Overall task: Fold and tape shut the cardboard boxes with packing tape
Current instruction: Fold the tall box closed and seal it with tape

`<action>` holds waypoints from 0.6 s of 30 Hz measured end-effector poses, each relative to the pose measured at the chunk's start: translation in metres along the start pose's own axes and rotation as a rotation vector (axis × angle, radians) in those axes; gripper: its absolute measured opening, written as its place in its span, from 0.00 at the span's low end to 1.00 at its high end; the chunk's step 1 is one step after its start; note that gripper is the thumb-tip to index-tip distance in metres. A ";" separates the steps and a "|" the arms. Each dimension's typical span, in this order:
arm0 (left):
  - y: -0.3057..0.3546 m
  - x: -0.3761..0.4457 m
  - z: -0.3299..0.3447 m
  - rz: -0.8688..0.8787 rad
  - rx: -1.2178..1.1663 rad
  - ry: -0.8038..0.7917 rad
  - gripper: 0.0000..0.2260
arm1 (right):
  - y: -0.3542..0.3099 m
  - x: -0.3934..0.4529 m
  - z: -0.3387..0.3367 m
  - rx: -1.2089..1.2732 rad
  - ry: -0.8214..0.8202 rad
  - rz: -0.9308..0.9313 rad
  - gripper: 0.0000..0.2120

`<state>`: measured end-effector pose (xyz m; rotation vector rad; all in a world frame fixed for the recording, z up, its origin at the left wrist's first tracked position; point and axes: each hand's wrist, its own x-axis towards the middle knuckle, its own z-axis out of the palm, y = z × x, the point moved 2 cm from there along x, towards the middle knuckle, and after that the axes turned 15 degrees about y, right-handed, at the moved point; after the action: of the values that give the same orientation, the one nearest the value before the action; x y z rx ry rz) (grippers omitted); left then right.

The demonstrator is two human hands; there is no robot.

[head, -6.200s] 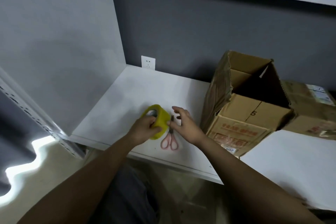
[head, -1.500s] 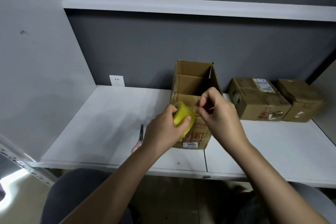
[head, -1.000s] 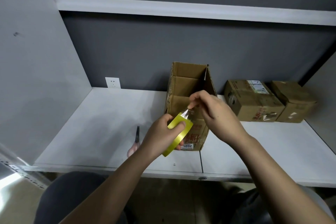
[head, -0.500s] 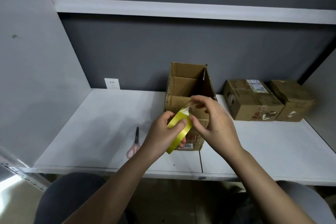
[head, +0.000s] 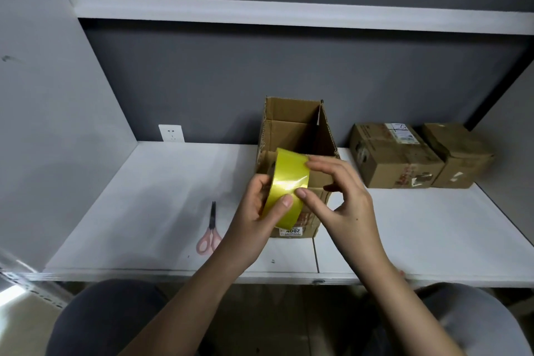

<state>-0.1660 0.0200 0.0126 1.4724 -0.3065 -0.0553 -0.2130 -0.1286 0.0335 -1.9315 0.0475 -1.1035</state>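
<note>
Left hand [head: 260, 205] grips yellow packing-tape roll [head: 286, 188]; right hand [head: 338, 196] picks at tape end. Brown cardboard box [head: 291, 136] behind on white shelf [head: 161, 199], flaps open, untaped. Folding, taping remain.

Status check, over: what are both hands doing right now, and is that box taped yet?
Left hand grips yellow tape roll. Right hand fingers on roll, picking at the tape. Open box untaped, flaps up. Scissors idle on shelf; nothing blocking.
</note>
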 end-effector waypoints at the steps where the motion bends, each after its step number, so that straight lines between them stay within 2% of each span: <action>1: 0.001 0.000 0.000 0.007 0.001 -0.005 0.15 | -0.002 0.000 -0.001 0.006 0.010 -0.011 0.17; 9: 0.008 -0.003 0.002 0.146 0.054 0.062 0.12 | -0.012 -0.005 0.002 0.126 0.031 -0.018 0.13; 18: 0.009 0.000 0.002 0.244 0.068 0.055 0.16 | -0.011 -0.004 0.005 0.197 0.024 0.046 0.09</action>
<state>-0.1681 0.0186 0.0219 1.4908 -0.4442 0.1932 -0.2162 -0.1173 0.0372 -1.7339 -0.0038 -1.0599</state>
